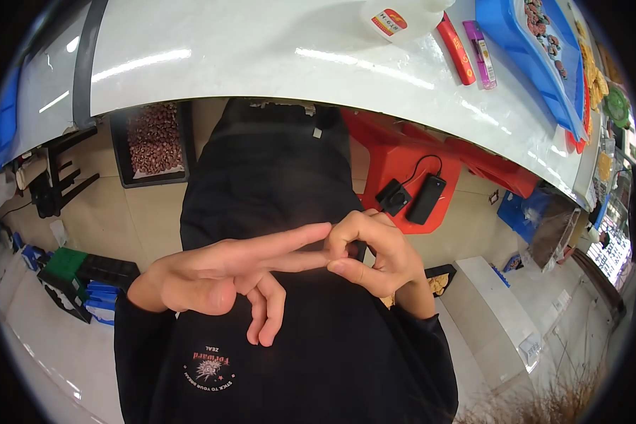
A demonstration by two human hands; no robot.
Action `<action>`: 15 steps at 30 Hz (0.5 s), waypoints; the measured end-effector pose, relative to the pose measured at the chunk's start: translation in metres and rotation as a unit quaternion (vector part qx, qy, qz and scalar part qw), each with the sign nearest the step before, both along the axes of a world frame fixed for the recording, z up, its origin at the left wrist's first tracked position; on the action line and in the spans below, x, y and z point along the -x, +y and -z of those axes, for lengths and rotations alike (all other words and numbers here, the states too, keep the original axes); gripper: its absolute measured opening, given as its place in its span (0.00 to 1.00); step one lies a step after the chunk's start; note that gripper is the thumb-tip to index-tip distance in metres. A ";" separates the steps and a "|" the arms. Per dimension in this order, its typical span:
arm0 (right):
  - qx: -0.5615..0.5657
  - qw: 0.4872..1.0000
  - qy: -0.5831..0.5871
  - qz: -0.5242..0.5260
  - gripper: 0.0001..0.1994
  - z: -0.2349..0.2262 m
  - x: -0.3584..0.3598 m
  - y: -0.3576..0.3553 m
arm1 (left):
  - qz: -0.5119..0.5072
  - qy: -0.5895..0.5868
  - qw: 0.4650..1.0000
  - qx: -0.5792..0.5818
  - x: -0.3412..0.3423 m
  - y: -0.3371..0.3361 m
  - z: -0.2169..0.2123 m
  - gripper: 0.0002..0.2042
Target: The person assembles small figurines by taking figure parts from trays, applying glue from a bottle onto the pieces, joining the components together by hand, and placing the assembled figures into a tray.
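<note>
The right hand (374, 258) curls its fingers around a small dark thing (360, 249) of which only a sliver shows, too little to tell what it is, and the tips of the left hand (226, 275)'s two stretched fingers are covered by that grip. At the far edge of the white counter (261, 56), a white plastic jug (403, 18) and a blue tray (523, 56) are cut off by the picture's top edge, and the small pieces in the tray are too tiny to identify. The black garment (283, 177) hides the floor below the hands, and the clutter by the right rim is bent and blurred beyond telling.
</note>
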State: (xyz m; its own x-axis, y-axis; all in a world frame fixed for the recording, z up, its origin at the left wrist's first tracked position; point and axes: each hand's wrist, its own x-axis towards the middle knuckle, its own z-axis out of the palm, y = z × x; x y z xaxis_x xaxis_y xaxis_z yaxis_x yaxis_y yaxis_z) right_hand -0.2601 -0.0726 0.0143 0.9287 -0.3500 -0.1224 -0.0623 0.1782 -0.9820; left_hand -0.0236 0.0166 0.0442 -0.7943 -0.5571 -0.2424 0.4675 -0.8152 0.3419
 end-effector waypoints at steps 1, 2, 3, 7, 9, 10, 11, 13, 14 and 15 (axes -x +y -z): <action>-0.008 1.000 -0.003 0.009 0.06 0.003 0.001 0.003 | 0.009 0.007 1.000 -0.005 0.000 -0.001 0.001 0.61; -0.017 1.000 -0.009 0.015 0.06 0.005 0.002 0.005 | 0.009 0.006 1.000 -0.007 0.000 0.000 0.001 0.61; -0.019 1.000 -0.009 0.016 0.06 0.006 0.002 0.005 | 0.012 0.011 1.000 -0.007 0.000 0.000 0.002 0.61; -0.038 0.999 -0.011 -0.002 0.06 0.005 0.000 0.004 | 0.016 0.031 0.999 -0.007 -0.001 0.005 0.004 0.61; -0.050 0.999 -0.010 -0.011 0.06 0.006 0.001 0.006 | 0.023 0.031 0.999 -0.011 -0.002 0.004 0.002 0.61; -0.058 0.998 -0.013 -0.009 0.06 0.007 0.001 0.006 | 0.028 0.030 0.999 -0.013 -0.002 0.003 0.002 0.61; -0.065 0.998 -0.016 -0.008 0.06 0.008 0.002 0.007 | 0.028 0.031 0.999 -0.015 -0.002 0.004 0.003 0.61; -0.073 0.997 -0.011 -0.011 0.06 0.009 0.002 0.007 | 0.030 0.032 0.999 -0.014 -0.001 0.004 0.005 0.62; -0.080 0.997 -0.005 -0.014 0.06 0.008 0.002 0.008 | 0.031 0.032 0.999 -0.015 -0.002 0.004 0.004 0.62; -0.081 0.997 -0.005 -0.013 0.06 0.007 0.002 0.008 | 0.033 0.029 0.999 -0.013 -0.002 0.004 0.003 0.62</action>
